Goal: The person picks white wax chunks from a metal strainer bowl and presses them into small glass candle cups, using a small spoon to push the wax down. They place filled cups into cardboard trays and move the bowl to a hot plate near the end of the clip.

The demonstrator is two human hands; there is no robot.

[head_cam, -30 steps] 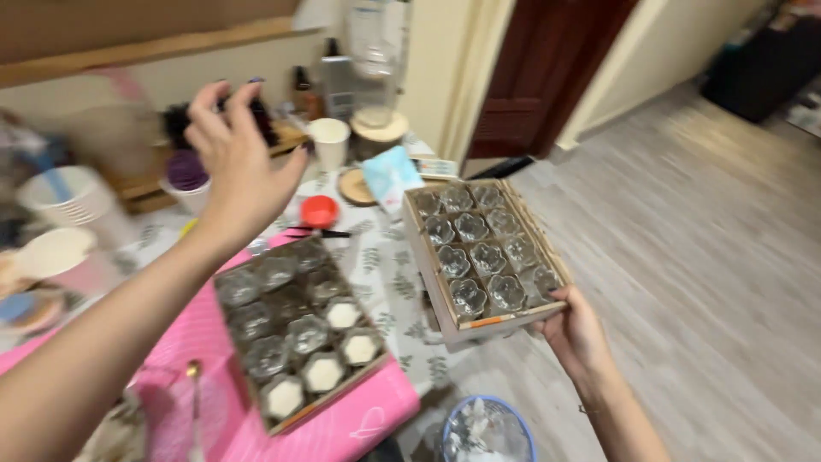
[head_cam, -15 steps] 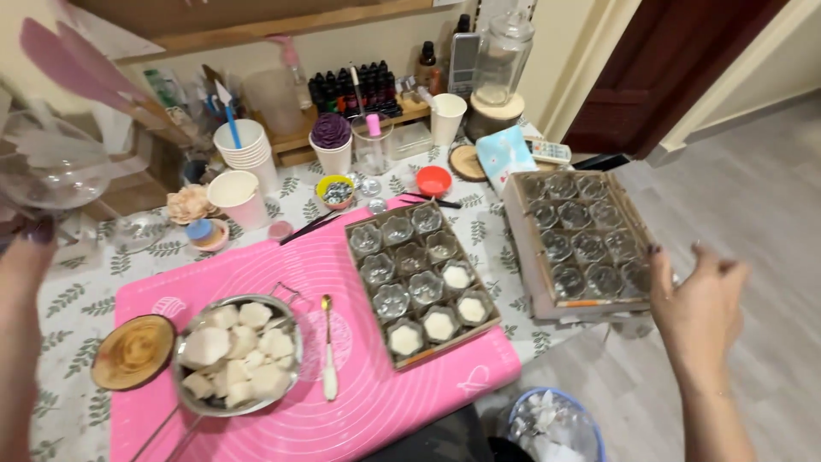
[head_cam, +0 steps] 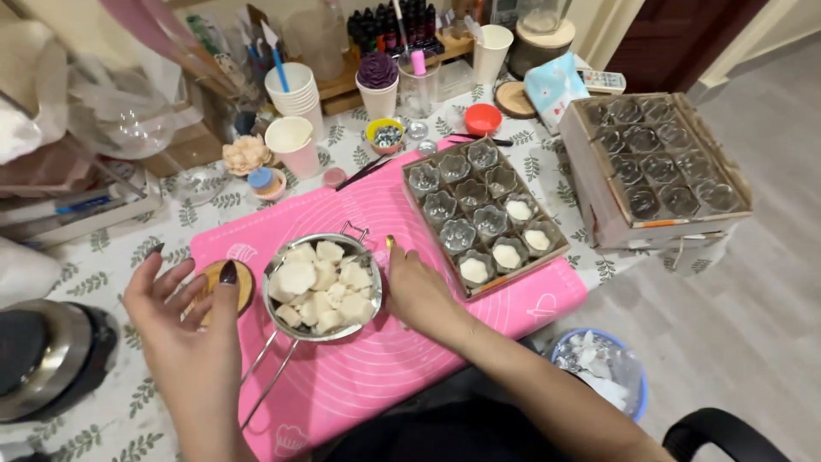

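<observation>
- Head view, looking down on a tabletop (head_cam: pixel 103 257) with a leaf-print cloth and a pink mat (head_cam: pixel 376 376) laid over it.
- Left hand (head_cam: pixel 184 321): open, fingers spread, holding nothing; it hovers at the mat's left edge, over a round wooden coaster (head_cam: pixel 244 287).
- Right hand (head_cam: pixel 415 287): resting on the mat just right of the metal pot (head_cam: pixel 321 287), fingers loosely curled towards the pot's rim. Cannot tell whether it grips anything.
- Metal pot sits on the mat between the two hands, filled with white wax chunks (head_cam: pixel 323 284); its long handle points towards the near edge.
- Tray of small glass jars (head_cam: pixel 483 214) lies on the mat's right part, near the right hand; four jars in the near corner hold white fill.
- Cardboard box of empty jars (head_cam: pixel 654 162) stands further right, at the tabletop's edge.
- Paper cups (head_cam: pixel 295 90) and small bottles crowd the far side.
</observation>
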